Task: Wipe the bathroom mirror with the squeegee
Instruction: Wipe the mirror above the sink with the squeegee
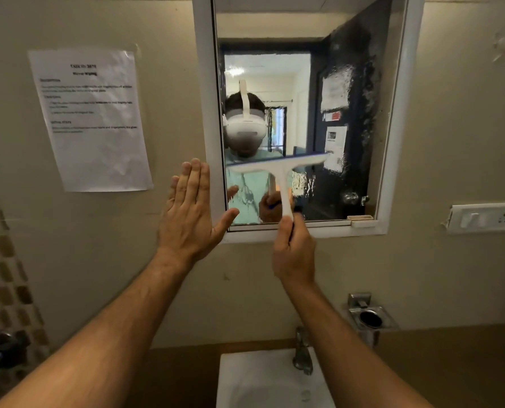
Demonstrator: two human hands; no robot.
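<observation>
Right hand (294,251) — grip closed around the lower end of the white squeegee (280,175) handle, just below the mirror (357,83) bottom edge. Squeegee rises from the grip; its blade lies across the lower half of the mirror glass, tilted up to the right. Left hand (188,210) — grip open, fingers straight, palm flat over the mirror's left frame. Glass above the blade's right end looks streaky. Sink (245,378) below the mirror.
</observation>
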